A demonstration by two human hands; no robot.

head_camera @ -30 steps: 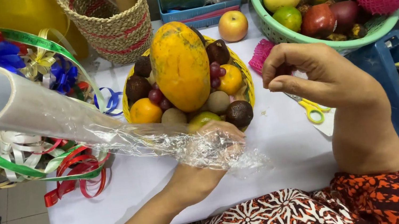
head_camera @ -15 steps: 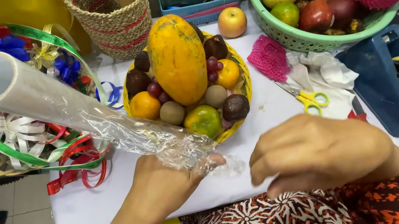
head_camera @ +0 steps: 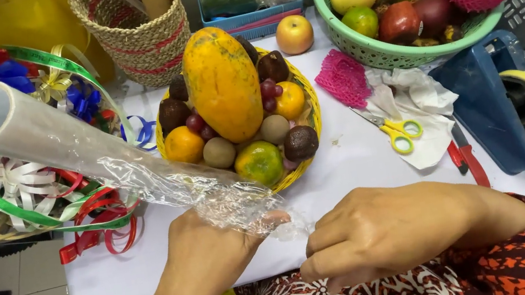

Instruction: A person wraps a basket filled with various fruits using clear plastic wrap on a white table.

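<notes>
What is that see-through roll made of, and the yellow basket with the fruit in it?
The roll looks like thin clear plastic film: glossy, and crinkled where the left hand grips it, with the right hand at its loose end. The yellow basket looks woven, perhaps from plastic or dyed cane; only its rim shows, so I can't be sure.

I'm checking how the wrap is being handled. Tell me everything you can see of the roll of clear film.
The film roll is a long tube of clear, glossy plastic wound on a pale hollow core, whose open round end faces the camera at upper left. It slants down to the right, above the ribbons and past the fruit basket. Its lower end is crinkled and loose. The left hand grips that end from below, and the right hand pinches the loose film edge beside it.
</notes>
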